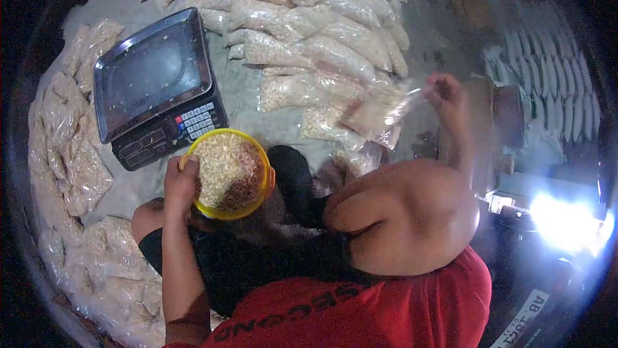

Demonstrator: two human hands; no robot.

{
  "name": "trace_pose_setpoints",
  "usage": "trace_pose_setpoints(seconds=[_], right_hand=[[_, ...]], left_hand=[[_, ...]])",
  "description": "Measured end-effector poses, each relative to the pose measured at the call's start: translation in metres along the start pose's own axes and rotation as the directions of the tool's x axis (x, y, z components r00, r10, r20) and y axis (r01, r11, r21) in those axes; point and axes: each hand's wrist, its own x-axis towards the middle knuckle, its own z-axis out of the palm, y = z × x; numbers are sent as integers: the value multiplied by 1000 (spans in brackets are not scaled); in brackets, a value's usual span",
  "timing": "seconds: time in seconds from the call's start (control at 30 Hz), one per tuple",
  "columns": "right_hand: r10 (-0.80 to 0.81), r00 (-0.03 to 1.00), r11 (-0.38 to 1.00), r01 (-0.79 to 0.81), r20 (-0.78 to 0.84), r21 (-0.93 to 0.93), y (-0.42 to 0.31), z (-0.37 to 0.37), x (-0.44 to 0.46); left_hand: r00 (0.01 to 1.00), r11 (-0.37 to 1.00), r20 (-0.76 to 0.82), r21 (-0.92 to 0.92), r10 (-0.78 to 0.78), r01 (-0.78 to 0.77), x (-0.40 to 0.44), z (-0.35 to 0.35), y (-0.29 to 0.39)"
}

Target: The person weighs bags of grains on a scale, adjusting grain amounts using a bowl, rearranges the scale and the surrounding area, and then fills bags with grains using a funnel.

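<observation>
Gripping, hands closed | left hand (181, 184) — yellow bucket (225, 215), mouth up | right hand (445, 91) — bag (398, 109), slanting leftward

The bucket (226, 215) looks like smooth plastic with a soft sheen, while the flakes (222, 168) inside are dry, matt and rough. Polished metal, faintly cloudy, makes up the scale pan (154, 68) (crumbs break its shine); the scale housing (145, 146) appears to be dark plastic. Clear, glossy, crinkled film wraps the filled bags (315, 26) and the pinched bag (396, 107). The floor covering (248, 103) looks dull; the shirt (425, 309) is matt, printed cloth.
</observation>
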Motion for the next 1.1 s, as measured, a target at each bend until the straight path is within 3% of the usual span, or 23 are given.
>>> trace_pose_setpoints(seconds=[0.03,0.1,0.13,0.27,0.33,0.43,0.57,0.63,0.7,0.73,0.77,0.83,0.87,0.9,0.97,1.0,1.07,1.1], right_hand=[[3,1000,1000,-3,-11,-2,16,-12,3],[68,971,998,-66,-230,12,49,-33,8],[21,967,993,-50,-254,-109,76,-43,13],[2,957,993,-37,-292,-116,151,-7,43],[13,909,893,-198,-417,-404,169,36,55],[80,934,930,-196,-349,-311,144,84,59],[73,969,944,-143,-234,-298,152,124,71],[-73,912,968,-33,-403,-251,118,130,56],[-105,890,977,9,-444,-213,82,141,34],[-133,867,982,49,-481,-184,64,152,21],[-198,912,960,106,-360,-258,47,171,5],[-293,955,940,298,54,-167,34,214,-13],[-350,931,919,362,101,-153,-12,216,-22],[-290,945,904,322,149,-281,-29,226,-22],[-461,885,827,453,61,-334,-7,251,-14],[-460,887,830,450,54,-329,-2,250,-12],[-404,868,809,487,291,-329,2,246,-9],[-404,868,811,486,289,-326,1,248,-11]], left_hand=[[1000,1000,7,1,9,-9,1,1,-2],[999,999,34,-21,-35,36,3,0,-6],[997,998,47,34,-55,54,-1,-2,3],[999,998,-13,52,35,-34,-1,0,-1],[999,994,-15,101,36,-34,-4,0,4],[992,993,51,-21,-117,118,-3,-2,2],[1000,1000,12,7,6,-6,20,-4,-32],[1000,999,-5,-28,27,-27,12,-5,-19],[993,993,51,-51,-107,109,10,-6,-9],[994,992,43,-76,-97,100,15,-6,-18],[995,992,40,-82,-95,98,16,-5,-18],[998,996,22,-69,-59,61,16,-2,-19],[998,995,22,-73,-60,62,18,-1,-20],[1000,998,13,-64,-29,29,19,-1,-22],[1000,999,4,-50,3,-3,15,2,-20],[999,997,19,-65,-46,47,10,1,-14],[996,995,57,-71,-68,71,9,-6,-11],[996,995,54,-67,-66,70,10,-8,-13]])
